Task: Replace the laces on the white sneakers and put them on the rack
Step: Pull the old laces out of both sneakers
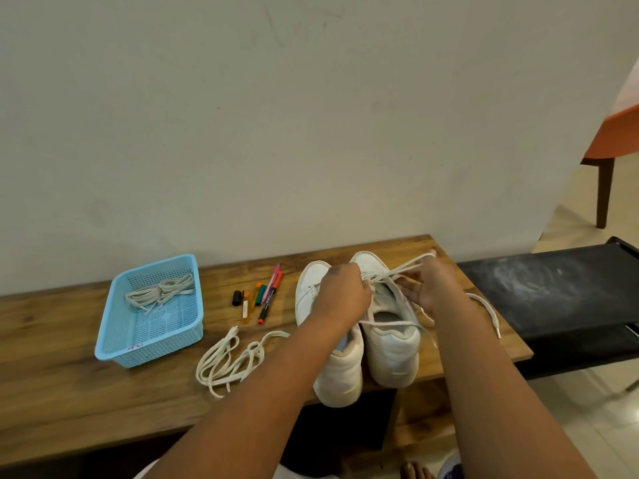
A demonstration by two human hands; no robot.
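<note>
both hands (345, 292) lace the sneaker (387, 326); blue basket (114, 340) holds laces (160, 293).

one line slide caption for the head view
Both hands thread a white lace through the right white sneaker on a wooden bench.

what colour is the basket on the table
Light blue, with perforated walls; the basket shows in the head view, the only one, holding a bundle of laces.

Head-worn, looking forward and down from close above the tabletop (69, 392); facing a plain wall (311, 115); wide-angle, both forearms entering from below.
</note>
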